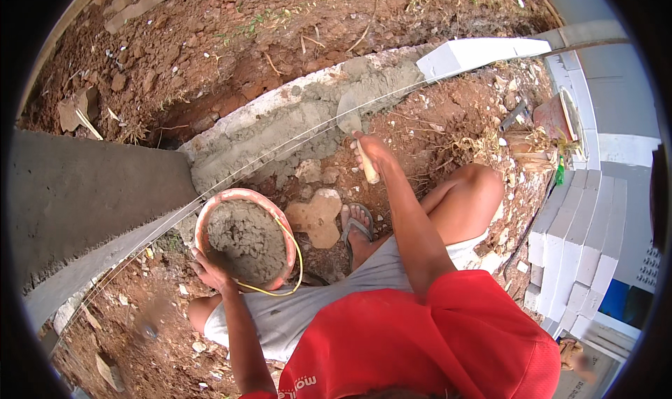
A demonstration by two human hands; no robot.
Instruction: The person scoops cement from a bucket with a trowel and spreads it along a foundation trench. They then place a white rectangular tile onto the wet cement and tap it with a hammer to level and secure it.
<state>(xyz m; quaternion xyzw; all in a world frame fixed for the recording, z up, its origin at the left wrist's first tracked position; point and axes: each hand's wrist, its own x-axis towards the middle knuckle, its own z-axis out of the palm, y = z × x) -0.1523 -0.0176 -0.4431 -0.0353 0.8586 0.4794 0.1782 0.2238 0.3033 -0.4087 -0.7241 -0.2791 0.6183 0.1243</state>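
My right hand [376,152] is closed round the pale wooden handle of a trowel [349,112]. Its grey blade points away from me, at the near edge of a strip of wet mortar [301,116] along a low footing. At the left my left hand [212,269] grips the near-left side of an orange bucket [289,248] between my knees. Grey mortar [245,234] partly fills this bucket, and its yellow handle hangs down on the near side. A white block [476,54] sits on the footing, at the right end of the mortar strip.
A taut string [283,148] crosses above the mortar strip. On the left stands a grey plastered wall [98,196]. White blocks [577,238] are stacked at the right, with another bucket [553,117] farther back. A flat stone [318,218] lies beside my sandalled foot.
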